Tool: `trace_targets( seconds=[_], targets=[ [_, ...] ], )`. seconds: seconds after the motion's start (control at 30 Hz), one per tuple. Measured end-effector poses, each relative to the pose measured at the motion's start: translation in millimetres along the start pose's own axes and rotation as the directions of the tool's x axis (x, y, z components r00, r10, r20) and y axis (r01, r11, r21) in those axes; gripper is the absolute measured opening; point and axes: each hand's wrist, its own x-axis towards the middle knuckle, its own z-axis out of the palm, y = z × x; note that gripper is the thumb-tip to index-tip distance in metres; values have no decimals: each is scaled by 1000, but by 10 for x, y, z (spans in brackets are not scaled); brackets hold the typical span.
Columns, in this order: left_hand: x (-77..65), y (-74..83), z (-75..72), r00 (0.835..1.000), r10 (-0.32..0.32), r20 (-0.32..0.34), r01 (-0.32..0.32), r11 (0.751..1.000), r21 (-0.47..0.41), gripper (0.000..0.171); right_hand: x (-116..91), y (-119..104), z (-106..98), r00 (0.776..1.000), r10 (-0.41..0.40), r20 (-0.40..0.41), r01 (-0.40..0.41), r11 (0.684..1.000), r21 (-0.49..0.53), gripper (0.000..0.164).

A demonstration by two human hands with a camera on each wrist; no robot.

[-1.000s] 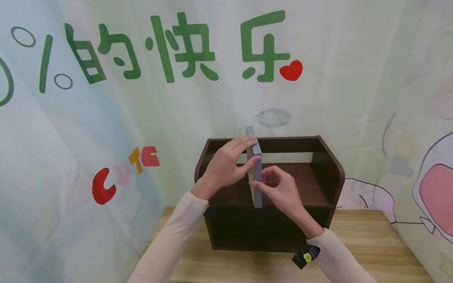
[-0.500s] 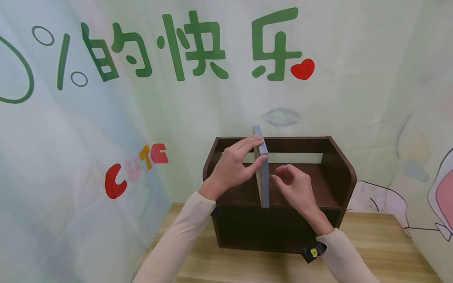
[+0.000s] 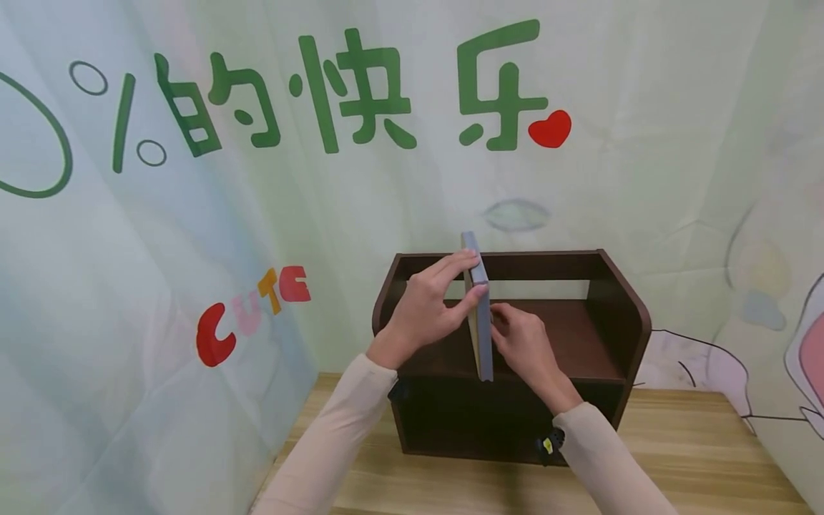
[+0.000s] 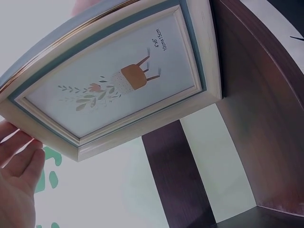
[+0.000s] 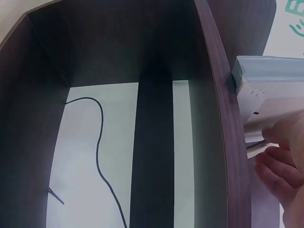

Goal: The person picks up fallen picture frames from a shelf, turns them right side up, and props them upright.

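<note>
A picture frame (image 4: pixel 118 137) stands upright on the top shelf of a dark brown desk shelf (image 3: pixel 573 329), edge-on to the head view. Its front, with cream and blue moulding and a printed insert, shows in the left wrist view. My left hand (image 3: pixel 421 307) grips its top corner, fingers over the top edge and thumb on the near side edge. Behind the picture frame, my right hand (image 3: pixel 524 343) has its fingers curled against the back. In the right wrist view the thumb and fingers pinch a thin, dark-edged stand flap (image 5: pixel 256 145).
The shelf sits on a wooden table (image 3: pixel 695 443). A printed curtain (image 3: pixel 644 157) hangs behind it and along both sides. The lower compartment (image 5: pixel 109 52) has an open back crossed by a bar, with a thin black cord (image 5: pixel 99 142) visible through it.
My right hand drew back from the picture frame to the right, then returned to its back with fingers more curled. My left hand keeps its grip on top. The head view shifted slightly.
</note>
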Motion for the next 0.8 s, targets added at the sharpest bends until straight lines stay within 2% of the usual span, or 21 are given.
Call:
trace_targets(
  seconds=[0.17, 0.33, 0.53, 0.8],
  targets=[
    [3, 20, 37, 1000, 1, -3, -1, 1000, -12, 46, -12, 23, -26, 1000, -12, -21, 11, 1000, -18, 24],
    [59, 58, 92, 1000, 23, -9, -23, 1000, -17, 44, -41, 104, -106, 996, -57, -68, 54, 997, -49, 23],
    [163, 125, 201, 999, 33, 25, -33, 999, -2, 44, -101, 216, -229, 988, -96, -122, 87, 993, -84, 26],
    [274, 171, 365, 997, 54, 49, -55, 998, 18, 44, -159, 300, -314, 980, -124, -152, 105, 986, -130, 26]
  ],
)
